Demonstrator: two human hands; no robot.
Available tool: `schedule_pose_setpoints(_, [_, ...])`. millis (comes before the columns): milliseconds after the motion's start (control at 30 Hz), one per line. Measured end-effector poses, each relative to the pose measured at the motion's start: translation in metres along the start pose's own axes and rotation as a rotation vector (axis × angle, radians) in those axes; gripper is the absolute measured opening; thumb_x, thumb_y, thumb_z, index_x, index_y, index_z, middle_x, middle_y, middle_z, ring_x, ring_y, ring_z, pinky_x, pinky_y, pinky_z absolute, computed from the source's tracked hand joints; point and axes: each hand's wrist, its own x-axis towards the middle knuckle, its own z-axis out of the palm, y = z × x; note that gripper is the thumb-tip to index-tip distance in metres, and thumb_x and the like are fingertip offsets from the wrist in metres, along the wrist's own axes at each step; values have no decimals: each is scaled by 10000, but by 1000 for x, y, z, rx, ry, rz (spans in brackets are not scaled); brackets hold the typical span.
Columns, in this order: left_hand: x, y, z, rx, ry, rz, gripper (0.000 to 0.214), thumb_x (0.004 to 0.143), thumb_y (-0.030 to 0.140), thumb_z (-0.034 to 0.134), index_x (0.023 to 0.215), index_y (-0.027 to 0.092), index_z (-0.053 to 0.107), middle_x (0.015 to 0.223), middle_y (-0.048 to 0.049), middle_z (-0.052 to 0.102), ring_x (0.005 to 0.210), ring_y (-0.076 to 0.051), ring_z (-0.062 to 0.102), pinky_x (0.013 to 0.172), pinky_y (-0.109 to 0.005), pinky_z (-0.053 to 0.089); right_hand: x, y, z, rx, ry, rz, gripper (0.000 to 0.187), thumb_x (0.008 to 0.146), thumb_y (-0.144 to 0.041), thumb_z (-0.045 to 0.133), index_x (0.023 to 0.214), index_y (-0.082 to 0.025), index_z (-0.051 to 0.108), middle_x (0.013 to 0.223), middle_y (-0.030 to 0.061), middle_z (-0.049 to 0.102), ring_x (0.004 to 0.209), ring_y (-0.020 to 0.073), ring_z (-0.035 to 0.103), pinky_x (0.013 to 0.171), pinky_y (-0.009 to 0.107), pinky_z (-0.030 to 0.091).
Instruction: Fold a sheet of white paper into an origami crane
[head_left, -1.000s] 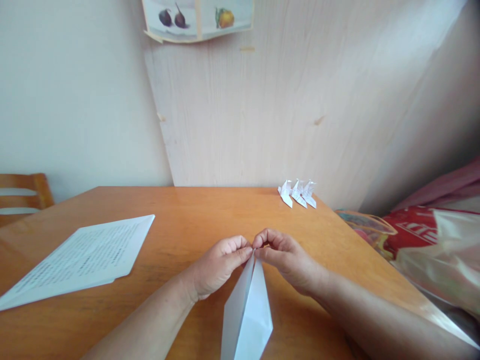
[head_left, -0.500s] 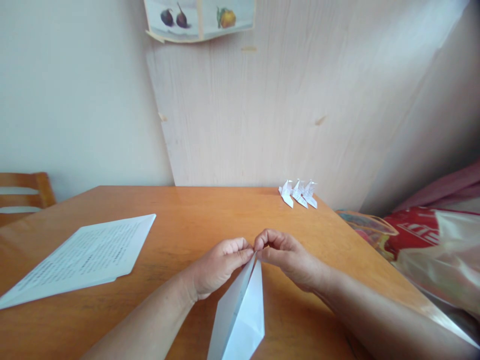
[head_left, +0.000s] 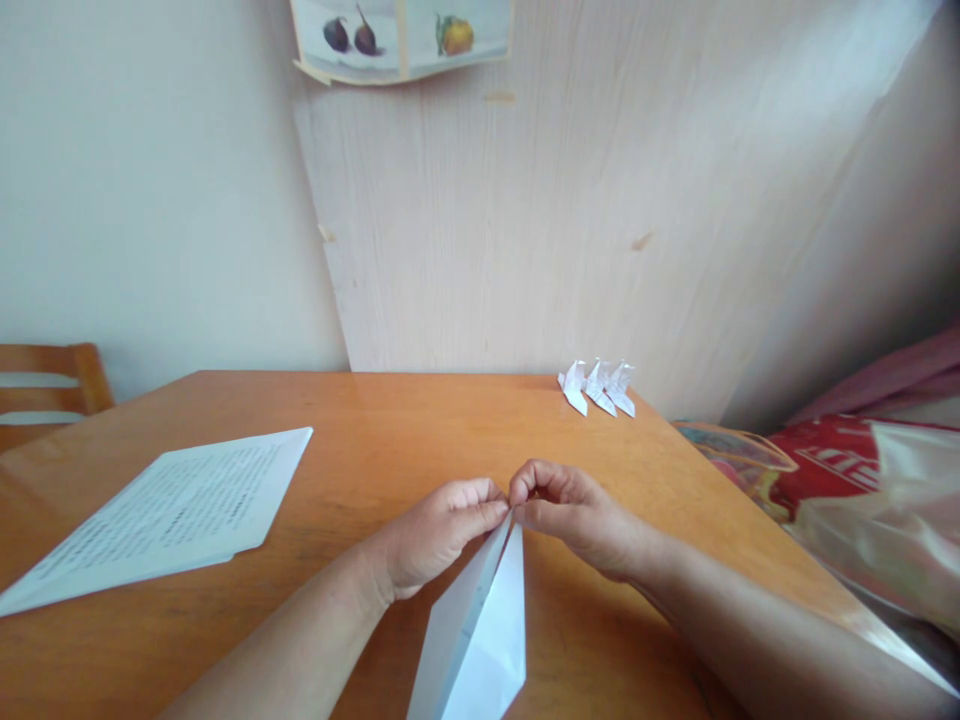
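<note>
A folded white paper (head_left: 480, 630) with a long pointed shape rises from the bottom edge to a tip between my hands. My left hand (head_left: 439, 530) is closed and pinches that tip from the left. From the right, my right hand (head_left: 574, 515) pinches the same tip with thumb and fingers pressed together. Both hands hover just above the orange wooden table (head_left: 390, 440). Three small folded paper figures (head_left: 598, 387) stand in a row at the table's far right edge.
A stack of printed sheets (head_left: 161, 515) lies on the table's left part. A wooden chair back (head_left: 49, 385) shows at far left. Plastic bags (head_left: 862, 500) crowd the right side. A pale wooden panel (head_left: 562, 200) with a fruit picture (head_left: 401, 35) stands behind.
The folded paper's lower body has swung a little to the left while both hands kept pinching its tip in nearly the same place.
</note>
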Motion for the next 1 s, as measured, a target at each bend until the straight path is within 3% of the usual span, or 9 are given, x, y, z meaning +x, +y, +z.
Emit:
schedule_pose_setpoints(133, [0, 1, 2, 11, 8, 9, 316, 913, 448, 629, 842, 147, 565, 760, 27, 475, 691, -113, 408, 654, -252, 338, -1, 1, 4, -21, 19, -17, 114, 817, -272, 684, 815, -206, 591, 734, -33, 541, 678, 127, 461, 665, 286, 356])
schedule_pose_setpoints(300, [1, 1, 5, 22, 47, 22, 309, 911, 445, 625, 853, 146, 570, 779, 22, 487, 729, -123, 420, 692, -266, 344, -2, 0, 11, -183, 170, -121, 61, 799, -217, 626, 780, -213, 568, 729, -27, 537, 673, 134, 461, 638, 287, 359])
schedule_pose_setpoints(467, [1, -1, 1, 48, 37, 3, 286, 889, 417, 657, 922, 146, 575, 819, 17, 499, 755, -128, 430, 712, -276, 334, -1, -1, 10, -296, 238, -160, 59, 807, -251, 618, 783, -220, 573, 780, -4, 566, 734, 160, 497, 675, 310, 389])
schedule_pose_setpoints(733, [2, -3, -2, 158, 58, 29, 294, 886, 425, 664, 937, 150, 572, 831, 19, 495, 753, -126, 425, 698, -276, 326, -1, -2, 5, -250, 230, -105, 72, 817, -235, 576, 879, -210, 601, 850, 10, 590, 785, 170, 526, 718, 320, 413])
schedule_pose_setpoints(1000, [3, -2, 4, 165, 98, 37, 351, 880, 479, 667, 935, 142, 586, 795, 23, 491, 725, -118, 413, 664, -264, 325, -3, -6, 4, -386, 211, -149, 44, 832, -228, 586, 840, -202, 621, 856, 26, 626, 835, 189, 572, 755, 333, 439])
